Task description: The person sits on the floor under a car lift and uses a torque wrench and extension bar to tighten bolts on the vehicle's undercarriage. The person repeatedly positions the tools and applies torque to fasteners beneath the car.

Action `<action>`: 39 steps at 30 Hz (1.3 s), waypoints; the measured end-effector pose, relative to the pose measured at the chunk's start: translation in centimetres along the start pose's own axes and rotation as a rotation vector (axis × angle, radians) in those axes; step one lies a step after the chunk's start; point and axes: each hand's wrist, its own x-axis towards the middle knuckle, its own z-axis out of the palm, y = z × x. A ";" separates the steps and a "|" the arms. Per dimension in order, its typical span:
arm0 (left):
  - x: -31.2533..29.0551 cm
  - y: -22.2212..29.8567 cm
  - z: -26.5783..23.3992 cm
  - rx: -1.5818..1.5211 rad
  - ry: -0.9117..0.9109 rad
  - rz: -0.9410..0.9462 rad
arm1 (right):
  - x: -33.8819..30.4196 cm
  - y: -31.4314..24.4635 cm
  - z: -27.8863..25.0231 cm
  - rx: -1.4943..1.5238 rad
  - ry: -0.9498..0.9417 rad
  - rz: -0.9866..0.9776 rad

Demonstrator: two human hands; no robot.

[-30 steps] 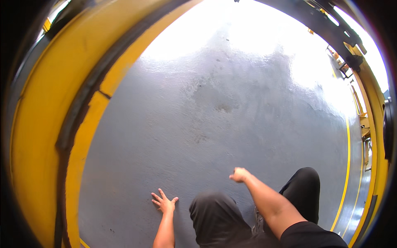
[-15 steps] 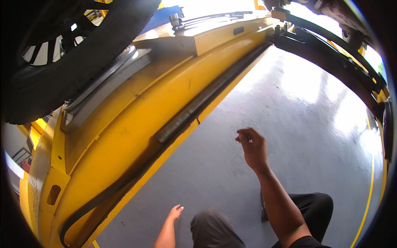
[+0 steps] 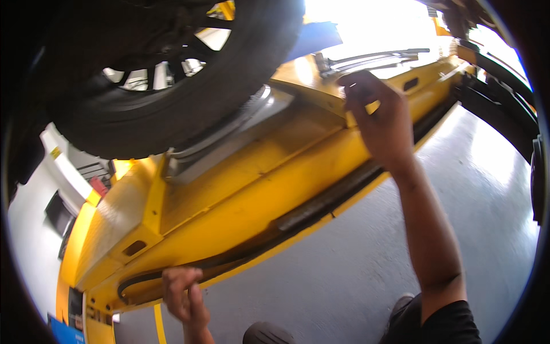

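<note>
Yellow metal beam (image 3: 258,200) slants from the lower left of the frame to the upper right, nearest to both hands. Over its far end, right of the upper centre, the right hand (image 3: 379,117) is half closed, thumb and forefinger bent toward each other around a small gap; whether it pinches something tiny or touches the beam, I cannot tell. At the lower left the left hand (image 3: 184,293) is loosely curled, blurred, in front of the beam's near end and a black hose (image 3: 137,279); its grip and contact are unclear. Above, a black tyre (image 3: 172,117) fills the upper left. Grey floor (image 3: 344,258) spreads across the lower right, with a knee (image 3: 266,333) at the bottom edge.
</note>
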 end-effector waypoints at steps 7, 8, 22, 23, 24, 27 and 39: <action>2.2 -1.9 1.3 0.363 -0.160 -0.004 | 11.6 14.8 1.6 -0.326 -0.167 -0.130; 2.2 -1.8 1.0 0.368 -0.155 -0.031 | 12.2 16.0 1.8 -0.404 -0.271 -0.107; 1.3 -3.5 -3.6 0.414 -0.153 -0.070 | 14.9 23.4 4.0 -0.460 -0.870 -0.076; 1.0 -4.0 -4.2 0.451 -0.140 -0.063 | 14.7 22.8 4.2 -0.447 -0.876 -0.077; 0.8 -4.3 -4.6 0.484 -0.127 -0.053 | 14.7 22.4 4.1 -0.442 -0.879 -0.076; 0.4 -4.1 -4.0 0.577 -0.098 -0.002 | 13.8 20.6 3.8 -0.417 -0.911 -0.073; 0.0 -4.6 -3.6 0.633 -0.077 0.036 | 11.6 12.0 2.9 -0.364 -0.838 -0.193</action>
